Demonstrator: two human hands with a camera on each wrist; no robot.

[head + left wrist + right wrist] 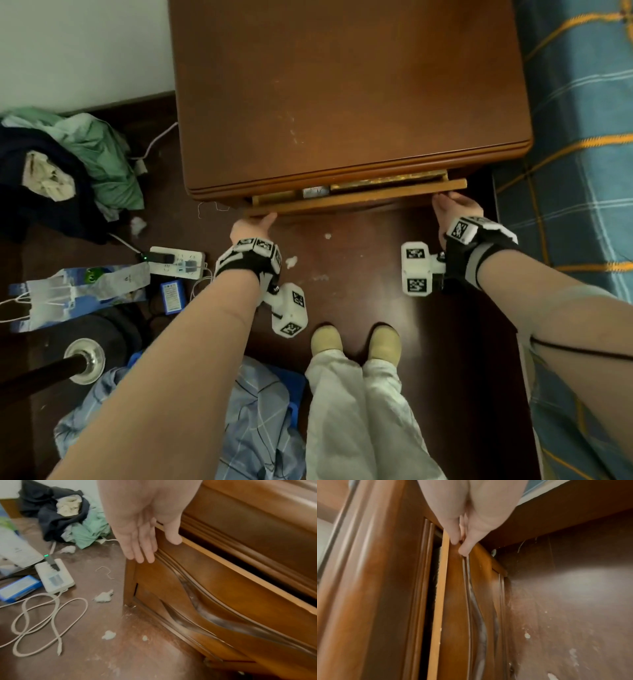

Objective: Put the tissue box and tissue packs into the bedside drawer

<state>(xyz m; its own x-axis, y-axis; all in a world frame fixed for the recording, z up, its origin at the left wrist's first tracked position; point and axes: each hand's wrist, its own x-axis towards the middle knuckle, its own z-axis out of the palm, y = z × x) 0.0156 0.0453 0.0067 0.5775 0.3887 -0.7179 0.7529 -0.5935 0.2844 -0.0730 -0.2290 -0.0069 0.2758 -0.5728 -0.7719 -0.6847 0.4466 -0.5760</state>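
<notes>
Tissue items are sitting mostly hidden inside the barely open bedside drawer [356, 200] at centre frame, while the left hand [251, 224] and right hand [454, 204], fingers flat against its front corners, are seemingly sharing an even push.

Bedside drawer [356, 200] open a crack under the nightstand top [342, 85]. Left hand [251, 226] touches the drawer front's 9 o'clock end, right hand [457, 207] its 3 o'clock end. Power strip [178, 262] and clothes pile [68, 164] on the floor toward 9 o'clock; plaid bedding [582, 137] at 3 o'clock.
</notes>
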